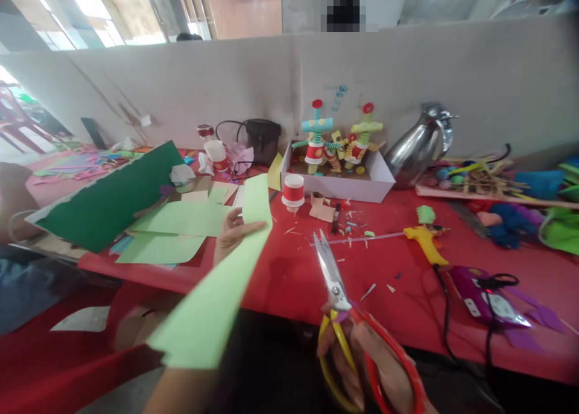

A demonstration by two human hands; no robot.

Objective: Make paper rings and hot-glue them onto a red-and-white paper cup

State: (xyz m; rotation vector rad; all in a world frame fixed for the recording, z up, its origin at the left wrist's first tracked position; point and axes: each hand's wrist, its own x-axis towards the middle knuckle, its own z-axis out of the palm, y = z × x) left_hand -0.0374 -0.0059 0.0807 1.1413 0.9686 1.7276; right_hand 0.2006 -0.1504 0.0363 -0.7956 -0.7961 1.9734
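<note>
My left hand [233, 234] grips a long piece of light green paper [226, 287] by its edge, thumb on top. The paper bends, and its lower part hangs over my forearm. In my right hand [377, 354] is a pair of scissors [332, 278] with one yellow and one red handle. Their blades point up and away, slightly parted, to the right of the paper and apart from it. More light green sheets [181, 218] lie on the red table left of my left hand. Ahead stands a red and white paper cup [294, 191], upside down.
A white box [337, 188] holds paper-cup figures [315, 143]. Right of it lean a metal jug [416, 143], a yellow glue gun [425, 245] with its cord, and a purple device [486, 296]. A green board [113, 203] and a person's arm [13, 200] are at left.
</note>
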